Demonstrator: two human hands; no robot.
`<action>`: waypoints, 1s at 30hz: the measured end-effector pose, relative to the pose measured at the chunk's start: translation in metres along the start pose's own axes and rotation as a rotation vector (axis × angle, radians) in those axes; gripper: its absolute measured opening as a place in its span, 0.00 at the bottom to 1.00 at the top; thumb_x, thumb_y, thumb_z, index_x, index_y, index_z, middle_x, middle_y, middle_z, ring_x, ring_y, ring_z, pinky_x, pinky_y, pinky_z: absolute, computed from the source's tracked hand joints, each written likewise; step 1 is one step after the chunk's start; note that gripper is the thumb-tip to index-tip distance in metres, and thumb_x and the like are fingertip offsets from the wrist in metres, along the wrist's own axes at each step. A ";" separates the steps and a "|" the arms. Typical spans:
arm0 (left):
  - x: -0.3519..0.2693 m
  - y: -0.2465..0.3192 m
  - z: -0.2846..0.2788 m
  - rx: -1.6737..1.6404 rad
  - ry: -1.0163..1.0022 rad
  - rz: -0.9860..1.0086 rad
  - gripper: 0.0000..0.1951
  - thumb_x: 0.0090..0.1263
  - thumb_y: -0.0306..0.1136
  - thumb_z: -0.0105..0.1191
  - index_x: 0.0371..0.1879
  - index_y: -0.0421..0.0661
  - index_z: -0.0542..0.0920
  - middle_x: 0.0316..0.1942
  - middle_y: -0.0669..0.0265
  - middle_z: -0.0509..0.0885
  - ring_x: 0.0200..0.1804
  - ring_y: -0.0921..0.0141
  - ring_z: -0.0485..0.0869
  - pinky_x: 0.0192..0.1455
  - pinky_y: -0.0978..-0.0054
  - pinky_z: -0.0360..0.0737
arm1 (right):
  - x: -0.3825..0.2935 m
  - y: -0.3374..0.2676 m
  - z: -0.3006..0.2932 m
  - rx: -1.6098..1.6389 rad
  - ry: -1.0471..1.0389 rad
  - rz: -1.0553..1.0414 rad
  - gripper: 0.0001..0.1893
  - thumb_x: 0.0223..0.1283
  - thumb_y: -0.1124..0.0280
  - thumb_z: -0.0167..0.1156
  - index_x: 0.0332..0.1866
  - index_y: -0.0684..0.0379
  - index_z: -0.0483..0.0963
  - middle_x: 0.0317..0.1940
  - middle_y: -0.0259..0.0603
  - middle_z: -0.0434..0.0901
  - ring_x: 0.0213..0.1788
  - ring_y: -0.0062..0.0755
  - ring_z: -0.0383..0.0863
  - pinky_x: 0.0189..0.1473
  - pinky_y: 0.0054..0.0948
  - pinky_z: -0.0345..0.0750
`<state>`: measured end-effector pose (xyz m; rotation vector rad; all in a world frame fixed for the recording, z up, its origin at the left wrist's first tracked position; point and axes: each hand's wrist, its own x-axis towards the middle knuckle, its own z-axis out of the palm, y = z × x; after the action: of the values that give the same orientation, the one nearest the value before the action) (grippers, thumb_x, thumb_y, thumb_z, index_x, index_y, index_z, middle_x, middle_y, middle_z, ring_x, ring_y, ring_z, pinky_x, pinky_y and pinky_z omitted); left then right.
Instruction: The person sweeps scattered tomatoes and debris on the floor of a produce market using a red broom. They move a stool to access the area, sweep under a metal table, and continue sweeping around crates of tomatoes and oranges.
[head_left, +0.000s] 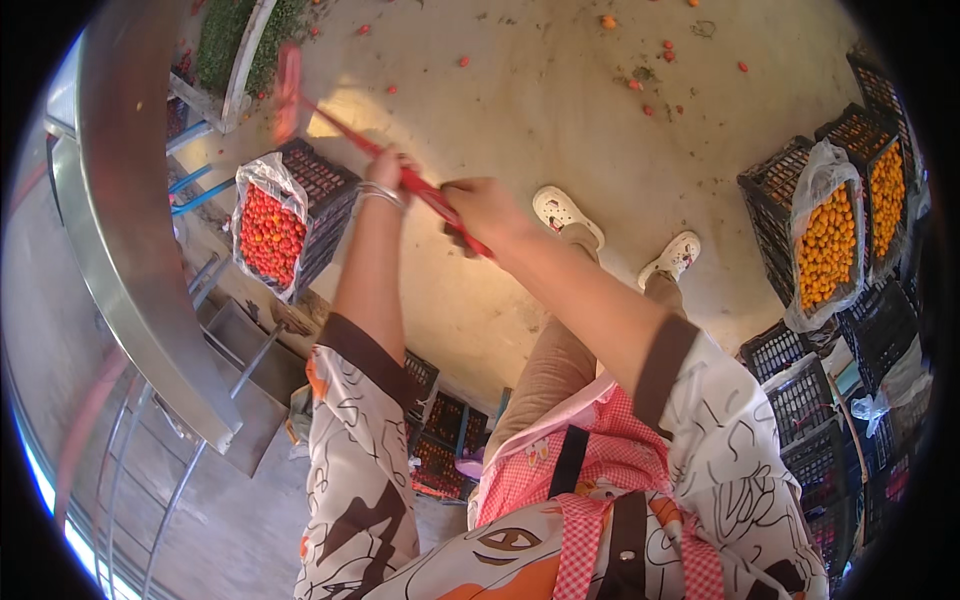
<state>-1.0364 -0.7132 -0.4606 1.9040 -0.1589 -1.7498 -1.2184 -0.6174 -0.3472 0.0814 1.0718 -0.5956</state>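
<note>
Both of my hands are closed around the red handle of a long tool, which slants from near my right forearm up to the left. My left hand, with bangles on the wrist, grips it nearer the head. My right hand holds it close to the butt end. The tool's red crosswise head is motion-blurred; it looks like a broom or squeegee, but I cannot tell which. Beneath it is the concrete floor, where scattered red tomatoes lie.
On the left a black plastic crate holds red cherry tomatoes in a clear liner. A metal machine edge runs beside it. Orange cherry tomatoes fill crates at right, near stacked black crates. A wooden frame stands at upper left.
</note>
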 end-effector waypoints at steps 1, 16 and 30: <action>-0.007 -0.020 0.017 0.075 -0.082 -0.006 0.08 0.70 0.31 0.45 0.28 0.44 0.67 0.17 0.69 0.68 0.17 0.74 0.69 0.20 0.76 0.71 | -0.013 0.006 -0.015 0.027 0.046 -0.031 0.14 0.63 0.64 0.48 0.43 0.62 0.75 0.20 0.35 0.72 0.15 0.21 0.69 0.13 0.21 0.65; -0.210 -0.126 0.084 0.112 0.101 0.131 0.08 0.68 0.34 0.51 0.37 0.45 0.70 0.27 0.67 0.73 0.20 0.78 0.70 0.18 0.79 0.69 | -0.219 0.082 -0.088 -0.478 0.037 -0.168 0.14 0.61 0.67 0.53 0.48 0.64 0.69 0.21 0.45 0.72 0.25 0.33 0.76 0.29 0.32 0.71; -0.150 -0.164 0.216 0.214 -0.193 0.158 0.08 0.68 0.35 0.48 0.30 0.46 0.67 0.17 0.70 0.66 0.14 0.77 0.66 0.15 0.78 0.66 | -0.227 0.074 -0.163 -0.350 0.297 -0.275 0.25 0.62 0.77 0.51 0.66 0.63 0.61 0.30 0.33 0.74 0.27 0.15 0.70 0.29 0.16 0.69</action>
<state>-1.3082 -0.5754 -0.4052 1.8065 -0.5727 -1.8662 -1.3892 -0.4045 -0.2515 -0.2955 1.4759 -0.6461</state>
